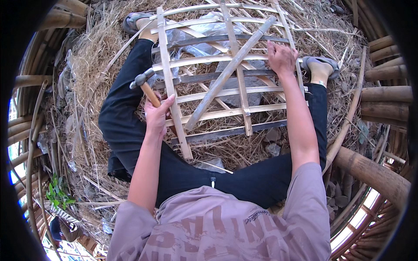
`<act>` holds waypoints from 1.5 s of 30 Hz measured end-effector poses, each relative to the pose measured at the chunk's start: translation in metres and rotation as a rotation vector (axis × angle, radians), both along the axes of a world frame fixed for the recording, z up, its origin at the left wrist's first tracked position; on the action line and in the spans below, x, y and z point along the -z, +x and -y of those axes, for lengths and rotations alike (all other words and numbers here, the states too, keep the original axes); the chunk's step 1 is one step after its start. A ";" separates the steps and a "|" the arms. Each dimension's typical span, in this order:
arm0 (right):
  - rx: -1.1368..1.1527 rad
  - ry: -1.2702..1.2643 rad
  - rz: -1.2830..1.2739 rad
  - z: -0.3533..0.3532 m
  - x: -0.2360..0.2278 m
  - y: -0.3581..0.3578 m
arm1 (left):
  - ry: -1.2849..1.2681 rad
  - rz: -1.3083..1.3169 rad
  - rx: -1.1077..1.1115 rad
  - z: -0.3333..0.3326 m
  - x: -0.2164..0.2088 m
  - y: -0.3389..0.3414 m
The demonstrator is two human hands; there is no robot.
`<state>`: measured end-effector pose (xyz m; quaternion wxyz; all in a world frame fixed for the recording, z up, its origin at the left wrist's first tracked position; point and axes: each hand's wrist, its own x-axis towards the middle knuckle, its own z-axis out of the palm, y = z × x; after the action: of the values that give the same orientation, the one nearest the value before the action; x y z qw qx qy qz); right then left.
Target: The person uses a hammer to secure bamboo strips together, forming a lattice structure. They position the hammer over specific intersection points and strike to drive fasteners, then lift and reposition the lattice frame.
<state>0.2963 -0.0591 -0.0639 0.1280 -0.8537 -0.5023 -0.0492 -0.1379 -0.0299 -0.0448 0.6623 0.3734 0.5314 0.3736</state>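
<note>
A hammer (148, 88) with a dark metal head and a wooden handle is in my left hand (157, 115). My left thumb lies against the left upright slat of a bamboo lattice (182, 130). The lattice rests between my spread legs, made of several thin crosswise strips and three lengthwise slats. A grey, weathered bamboo strip (226, 78) runs diagonally over it. My right hand (283, 58) is at the lattice's upper right, fingers curled down over a crosswise strip near the right slat. What its fingertips hold, if anything, is hidden.
Under the lattice lie a grey stone block (237, 98) and clear plastic sheeting (202, 41). Dry straw (98, 56) covers the ground. A thick bamboo pole (370, 174) slants in at right, and stacked bamboo poles (385, 95) wall both sides. A green plant (58, 192) grows at lower left.
</note>
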 end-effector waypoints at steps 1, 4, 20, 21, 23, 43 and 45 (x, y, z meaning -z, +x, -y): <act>0.012 0.029 0.018 0.001 0.001 0.003 | -0.012 -0.020 0.033 -0.006 0.006 0.002; 0.063 -0.043 0.007 0.002 0.005 0.010 | -0.012 -0.048 0.049 -0.021 0.032 0.011; 0.093 -0.032 0.163 -0.004 0.025 0.014 | 0.270 -0.706 0.180 -0.037 0.088 0.019; 0.088 -0.051 0.151 -0.005 0.021 0.015 | 0.297 -0.813 0.183 -0.039 0.088 0.018; 0.084 -0.034 0.154 -0.005 0.025 0.018 | 0.315 -0.881 0.227 -0.038 0.089 0.014; 0.247 -0.201 0.019 -0.016 0.031 0.071 | 0.258 -0.550 0.241 -0.036 0.056 0.052; 0.229 -0.201 -0.014 -0.014 0.030 0.075 | 0.232 -0.601 0.263 -0.033 0.054 0.052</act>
<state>0.3715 -0.0448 -0.0938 0.0387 -0.9142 -0.4033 -0.0070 -0.0860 0.0030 -0.0983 0.4719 0.6048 0.6040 0.2163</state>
